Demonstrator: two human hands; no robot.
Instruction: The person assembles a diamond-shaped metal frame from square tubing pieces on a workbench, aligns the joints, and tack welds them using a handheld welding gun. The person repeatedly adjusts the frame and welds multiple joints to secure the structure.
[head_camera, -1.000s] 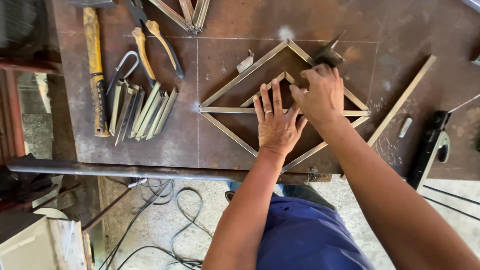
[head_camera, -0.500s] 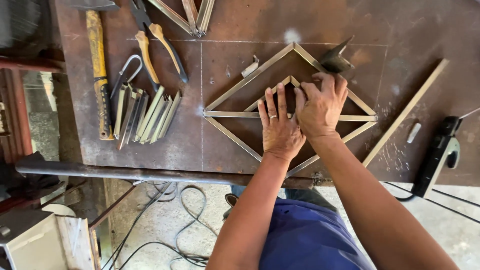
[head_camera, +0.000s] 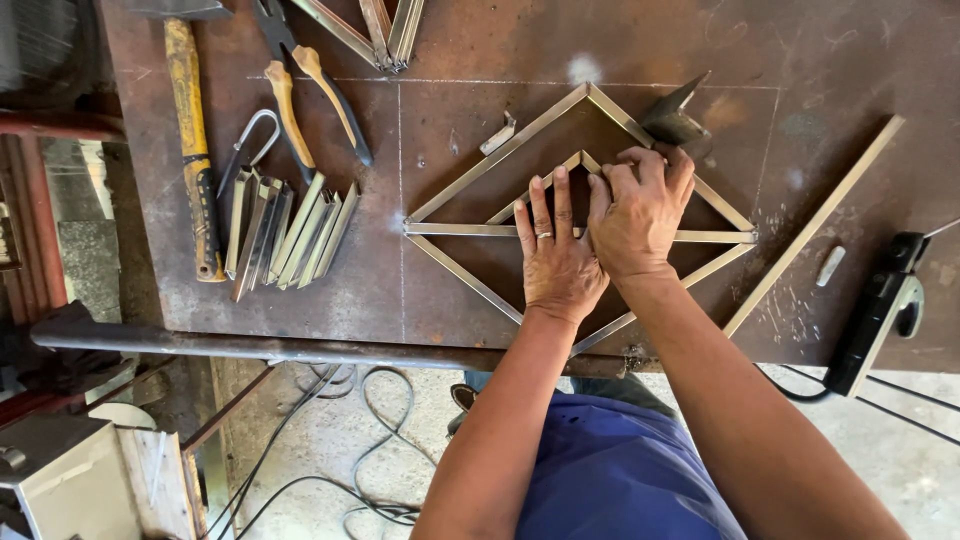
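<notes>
Hands press a diamond-shaped metal frame (head_camera: 470, 180) mid-table: left hand (head_camera: 558, 262) flat, fingers spread on its inner bars, right hand (head_camera: 638, 212) curled over them, cut metal strips (head_camera: 290, 235) lying far left.

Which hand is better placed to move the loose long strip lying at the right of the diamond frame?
Probably the right hand: it is on the side of the long strip. The left hand lies flat on the small inner pieces, farther away.
</notes>
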